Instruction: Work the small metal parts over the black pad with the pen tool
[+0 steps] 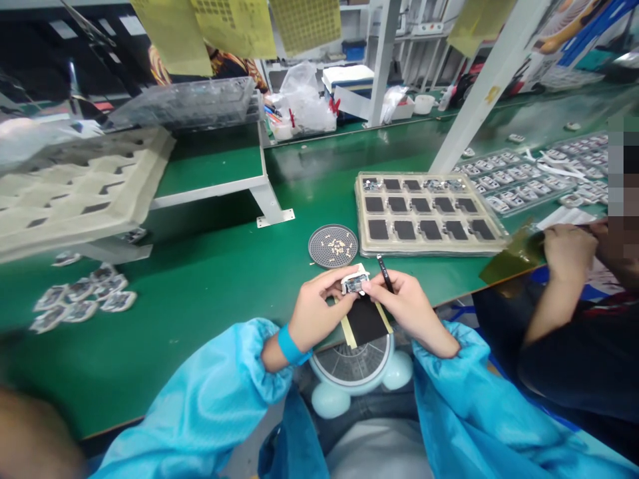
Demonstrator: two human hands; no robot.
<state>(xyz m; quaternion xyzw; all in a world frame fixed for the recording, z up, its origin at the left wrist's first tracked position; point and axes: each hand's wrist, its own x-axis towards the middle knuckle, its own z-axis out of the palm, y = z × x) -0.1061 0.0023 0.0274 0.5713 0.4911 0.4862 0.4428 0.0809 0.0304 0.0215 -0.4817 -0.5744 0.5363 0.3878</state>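
Note:
My left hand (315, 311) and my right hand (403, 305) meet over the near edge of the green table, and both pinch a small white part with a circuit board (355, 282) between the fingertips. The right hand also holds a black pen-like tool (385, 273) that sticks up from its fingers. Just below the hands lies a black square sheet with yellow strips (366, 320). Both arms are in blue sleeves, and a blue band is on the left wrist.
A round mesh dish (333, 245) with small pale bits sits beyond the hands. A beige tray of black squares (428, 215) lies to its right. Loose small parts (82, 303) lie at left. A co-worker's hands (569, 254) work at right. A small fan (355, 372) sits below the table edge.

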